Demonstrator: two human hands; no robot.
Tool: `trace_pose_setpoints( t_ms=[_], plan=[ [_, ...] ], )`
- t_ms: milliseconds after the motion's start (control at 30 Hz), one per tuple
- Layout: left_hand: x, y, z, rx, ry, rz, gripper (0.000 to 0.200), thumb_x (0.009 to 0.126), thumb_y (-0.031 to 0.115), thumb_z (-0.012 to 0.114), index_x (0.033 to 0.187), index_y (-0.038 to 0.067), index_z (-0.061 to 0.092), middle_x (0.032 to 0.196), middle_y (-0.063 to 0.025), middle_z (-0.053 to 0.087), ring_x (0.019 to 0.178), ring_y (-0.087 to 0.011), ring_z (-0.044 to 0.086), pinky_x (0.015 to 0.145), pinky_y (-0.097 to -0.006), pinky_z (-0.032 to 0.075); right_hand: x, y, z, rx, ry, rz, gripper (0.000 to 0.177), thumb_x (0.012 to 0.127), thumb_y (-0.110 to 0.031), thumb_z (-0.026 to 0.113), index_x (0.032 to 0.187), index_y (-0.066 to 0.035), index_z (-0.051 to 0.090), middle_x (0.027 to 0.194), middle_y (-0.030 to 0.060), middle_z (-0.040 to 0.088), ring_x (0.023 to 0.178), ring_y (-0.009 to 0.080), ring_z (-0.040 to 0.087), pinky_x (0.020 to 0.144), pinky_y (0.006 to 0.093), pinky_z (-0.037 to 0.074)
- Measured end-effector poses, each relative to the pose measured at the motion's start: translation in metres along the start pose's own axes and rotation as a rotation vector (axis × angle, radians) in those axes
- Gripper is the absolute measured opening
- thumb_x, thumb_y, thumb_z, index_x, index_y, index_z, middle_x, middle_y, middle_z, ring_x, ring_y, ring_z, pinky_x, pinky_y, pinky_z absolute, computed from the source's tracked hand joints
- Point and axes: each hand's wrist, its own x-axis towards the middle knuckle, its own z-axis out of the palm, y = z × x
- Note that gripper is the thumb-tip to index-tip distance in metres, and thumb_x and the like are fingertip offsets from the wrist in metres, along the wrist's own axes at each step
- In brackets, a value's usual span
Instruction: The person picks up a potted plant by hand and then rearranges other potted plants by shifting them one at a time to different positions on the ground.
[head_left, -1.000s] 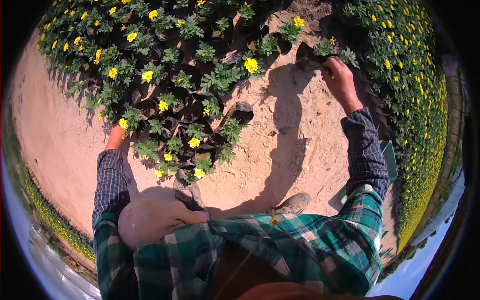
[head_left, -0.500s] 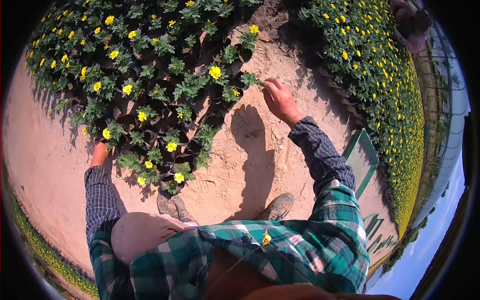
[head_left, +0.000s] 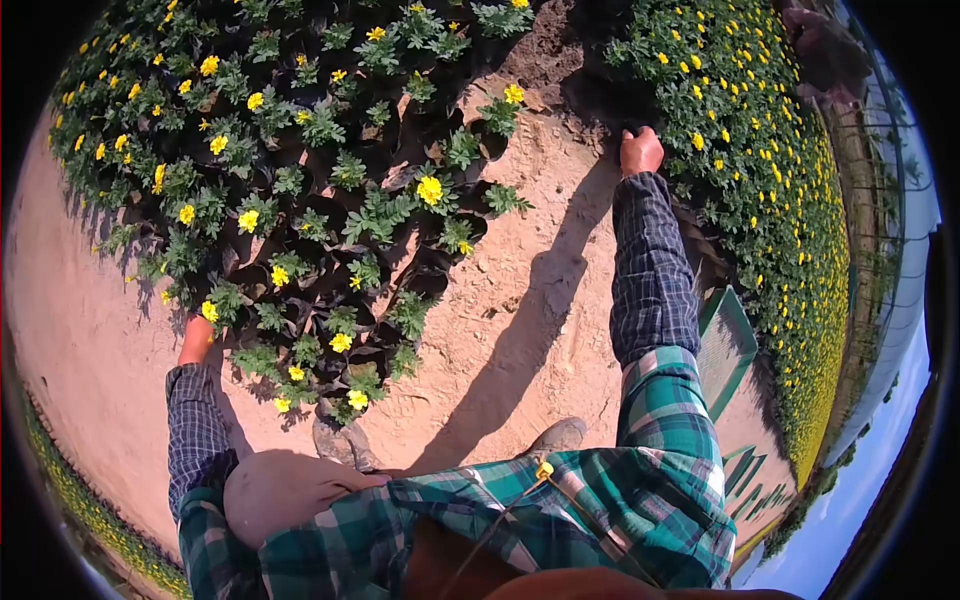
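Marigolds with yellow blooms [head_left: 429, 190] grow in dark, thin-walled pots [head_left: 430, 278], packed close together on the left and centre of the ground. At the left edge of this group is my left hand [head_left: 197, 340]; its fingers are hidden under the leaves of a marigold [head_left: 226, 302]. My right hand [head_left: 641, 152] reaches forward to the left edge of the other marigold bed [head_left: 720, 170], beside a dark shaded patch. Its fingers are curled closed, and what they hold, if anything, is lost in the dark.
Bare tan soil [head_left: 510, 300] runs between the two groups of plants, with my shoes [head_left: 345, 440] on it. A green crate [head_left: 728, 345] stands by the right bed, and more green crates [head_left: 755, 485] lie behind it. Another person [head_left: 825, 50] is at the far right.
My right hand has moved right and forward, from the edge of the potted marigolds across the soil to the right bed. My left hand stays at nearly the same place.
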Motion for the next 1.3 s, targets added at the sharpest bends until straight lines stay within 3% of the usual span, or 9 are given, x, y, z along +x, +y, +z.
trace_pose_setpoints(
  t_ms=[300,500,600,700,767,933,1033,1100,1300],
  plan=[
    [-0.008,0.007,0.005,-0.181,-0.083,-0.085,0.022,0.08,0.003,0.05,0.099,-0.001,0.061,0.095,-0.0271,0.062,0.089,-0.0432,0.06,0.074,-0.0472,0.049,-0.032,-0.076,-0.01,0.529,-0.091,-0.035,0.023,0.07,-0.022,0.068,0.078,-0.001,0.063,0.064,0.0079,0.061,0.059,0.0152,0.057,0.061,0.0292,0.048],
    [-0.036,0.06,-0.033,-0.076,0.036,0.026,0.023,0.083,0.008,0.057,0.105,0.003,0.063,0.094,-0.0221,0.065,0.086,-0.0393,0.063,0.069,-0.0452,0.049,-0.049,-0.139,0.014,0.363,-0.221,-0.776,0.018,0.067,-0.007,0.068,0.082,-0.002,0.06,0.073,0.0144,0.058,0.079,0.034,0.059,0.071,0.0373,0.048],
    [-0.039,0.078,-0.044,-0.146,-0.039,-0.053,0.024,0.083,0.004,0.053,0.105,0.003,0.062,0.098,-0.0236,0.064,0.09,-0.0417,0.061,0.073,-0.0464,0.049,-0.035,-0.102,0.084,0.634,-0.501,-0.558,0.03,0.068,0.0,0.065,0.096,-0.004,0.06,0.09,0.0168,0.059,0.091,0.0383,0.057,0.08,0.0419,0.048],
    [-0.042,0.082,-0.046,0.007,-0.046,0.142,0.028,0.083,0.004,0.053,0.109,0.007,0.062,0.101,-0.0225,0.064,0.092,-0.041,0.06,0.074,-0.0457,0.049,-0.06,-0.132,-0.009,0.235,-0.275,-0.783,0.032,0.073,-0.004,0.067,0.103,-0.003,0.058,0.096,0.0143,0.059,0.092,0.0361,0.058,0.08,0.0417,0.049],
    [-0.035,0.074,-0.029,-0.073,0.152,0.277,0.027,0.084,0.01,0.054,0.111,0.007,0.062,0.103,-0.0231,0.063,0.092,-0.0406,0.06,0.076,-0.0452,0.049,-0.075,-0.127,-0.046,0.344,-0.384,-0.548,0.027,0.076,-0.006,0.065,0.102,-0.005,0.058,0.098,0.0138,0.059,0.09,0.0345,0.059,0.079,0.0408,0.049],
    [-0.004,0.06,0.039,-0.035,0.243,0.257,0.026,0.084,0.017,0.058,0.106,0.006,0.064,0.099,-0.022,0.064,0.091,-0.0395,0.061,0.077,-0.0453,0.05,-0.101,-0.074,-0.165,-0.235,-0.552,-0.679,0.014,0.082,-0.012,0.057,0.094,-0.005,0.057,0.09,0.0151,0.055,0.083,0.0354,0.058,0.071,0.0421,0.049],
    [-0.028,0.102,-0.035,-0.08,0.338,0.116,0.026,0.08,0.019,0.061,0.1,0.004,0.067,0.096,-0.0196,0.066,0.087,-0.0345,0.064,0.075,-0.0417,0.051,-0.116,-0.045,-0.235,-0.383,-0.554,-0.491,0.012,0.082,-0.015,0.057,0.088,-0.005,0.058,0.089,0.0149,0.055,0.085,0.0354,0.058,0.072,0.0433,0.049],
    [0.009,0.083,0.025,-0.126,0.054,0.0,0.035,0.082,0.023,0.06,0.109,0.0,0.064,0.113,-0.0184,0.063,0.104,-0.0308,0.058,0.097,-0.0381,0.042,-0.119,-0.036,-0.281,-0.417,-0.572,-0.405,0.013,0.082,-0.016,0.054,0.082,-0.004,0.059,0.085,0.017,0.058,0.082,0.0371,0.059,0.071,0.045,0.049],
    [-0.044,0.125,-0.078,-0.198,0.191,-0.024,0.035,0.079,0.022,0.062,0.107,0.001,0.064,0.11,-0.0208,0.062,0.104,-0.036,0.057,0.097,-0.0402,0.043,-0.111,-0.048,-0.369,-0.588,-0.481,-0.141,0.02,0.081,-0.018,0.049,0.078,-0.001,0.06,0.086,0.0223,0.062,0.082,0.042,0.059,0.071,0.0481,0.049]
  ],
)
